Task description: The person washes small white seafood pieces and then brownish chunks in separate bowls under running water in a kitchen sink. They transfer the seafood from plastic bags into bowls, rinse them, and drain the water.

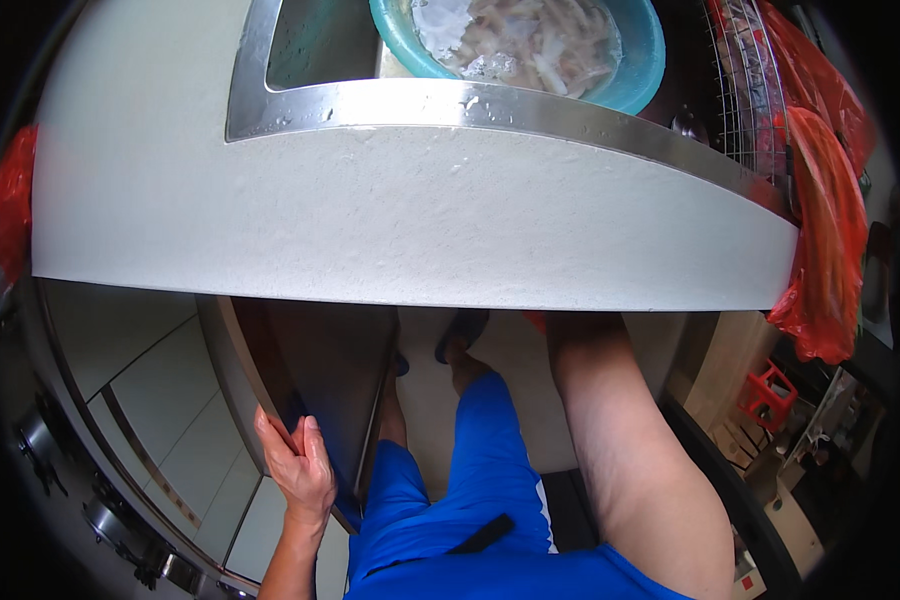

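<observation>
At the lower left, my left hand [298, 469] is at the edge of a dark, glossy cabinet door [315, 360], which stands open below the counter. Its fingers and thumb straddle the door's edge. My right forearm [607, 405] reaches forward under the pale countertop [450, 217]; the countertop hides my right hand and whatever it touches. A small bit of red material [536, 321] shows beside that arm, too little to name.
A turquoise basin [645, 60] holding water and pale strips of food overlaps the steel sink rim [390, 103]. To its right stand a wire rack [746, 97] and red plastic bags [829, 240]. Another red bag [15, 202] hangs far left. A red stool [769, 395] stands lower right.
</observation>
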Demonstrator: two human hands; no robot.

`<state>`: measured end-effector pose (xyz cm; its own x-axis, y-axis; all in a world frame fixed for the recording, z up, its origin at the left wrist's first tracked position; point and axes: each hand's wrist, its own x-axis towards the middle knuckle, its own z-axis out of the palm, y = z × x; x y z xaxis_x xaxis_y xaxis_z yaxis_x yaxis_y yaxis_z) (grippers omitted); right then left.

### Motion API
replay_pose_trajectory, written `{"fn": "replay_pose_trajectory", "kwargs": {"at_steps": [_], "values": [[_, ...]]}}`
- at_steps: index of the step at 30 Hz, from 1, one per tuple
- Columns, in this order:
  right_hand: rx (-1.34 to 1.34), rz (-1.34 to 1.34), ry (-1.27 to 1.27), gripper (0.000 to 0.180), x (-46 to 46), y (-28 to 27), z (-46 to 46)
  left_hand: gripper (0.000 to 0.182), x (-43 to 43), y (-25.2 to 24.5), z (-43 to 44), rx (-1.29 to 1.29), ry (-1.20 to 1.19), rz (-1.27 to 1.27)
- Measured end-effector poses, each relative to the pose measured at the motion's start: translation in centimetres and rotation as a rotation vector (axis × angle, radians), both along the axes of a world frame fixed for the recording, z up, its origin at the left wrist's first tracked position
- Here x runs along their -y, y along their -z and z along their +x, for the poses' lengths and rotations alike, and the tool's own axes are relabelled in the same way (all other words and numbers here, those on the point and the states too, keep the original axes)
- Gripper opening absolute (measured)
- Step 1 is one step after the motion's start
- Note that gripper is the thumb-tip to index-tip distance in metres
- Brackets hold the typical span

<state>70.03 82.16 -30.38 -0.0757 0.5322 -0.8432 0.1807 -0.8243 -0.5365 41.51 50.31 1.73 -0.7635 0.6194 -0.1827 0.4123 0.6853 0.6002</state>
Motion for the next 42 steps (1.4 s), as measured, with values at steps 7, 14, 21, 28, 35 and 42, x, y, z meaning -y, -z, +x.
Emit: {"fn": "replay_pose_trajectory", "kwargs": {"at_steps": [7,14,21,28,35,42], "values": [[0.011,0.062,-0.010,0.026,-1.3,0.8,-0.8,0.056,0.1,-0.4,-0.4,0.028,-0.007,-0.063],[0.027,0.197,-0.021,0.026,-4.7,0.0,-2.5,0.053,0.3,0.3,-0.7,-0.053,0.066,-0.050],[0.049,0.360,-0.028,0.025,-5.0,-1.8,-5.8,0.051,-1.3,-0.7,-0.8,0.043,0.069,-0.024],[0.063,0.479,-0.017,0.024,-2.7,-4.4,-6.1,0.057,-0.3,0.9,-1.3,0.051,0.063,0.012],[0.167,0.724,-0.054,0.023,-1.7,-4.9,-5.8,0.060,-0.1,2.2,-1.5,0.001,0.119,0.066],[0.786,0.845,-0.584,0.018,1.1,-15.3,-7.9,0.061,-0.2,2.4,-1.4,0.054,0.060,0.078]]}}
